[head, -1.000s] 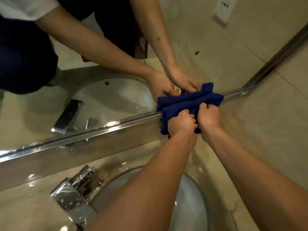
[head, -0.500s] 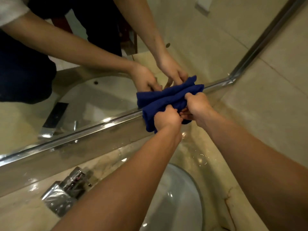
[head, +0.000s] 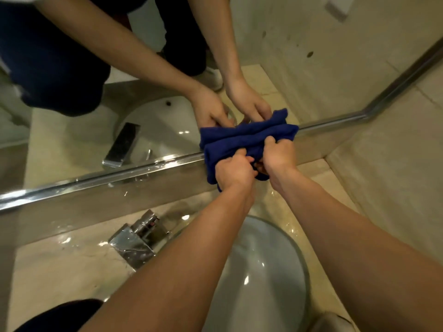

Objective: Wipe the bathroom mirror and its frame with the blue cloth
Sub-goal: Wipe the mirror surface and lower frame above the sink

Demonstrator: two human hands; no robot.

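The blue cloth [head: 249, 143] is bunched against the mirror's chrome bottom frame [head: 119, 176], a short way left of the frame's lower right corner [head: 366, 113]. My left hand [head: 233, 171] grips the cloth's lower left part with curled fingers. Beside it, my right hand [head: 278, 155] grips the right part, fingers curled over the top fold. The two hands touch each other. The mirror glass [head: 84, 130] above the frame reflects both arms, the cloth and the basin.
A chrome tap [head: 136, 238] stands on the wet beige counter [head: 60, 271] left of my arms. The white basin [head: 261, 271] lies under my forearms. A tiled side wall [head: 395, 164] closes the right side.
Both hands and the cloth have stayed together on the bottom frame, sliding slightly left away from the corner. The grip on the cloth has not changed.
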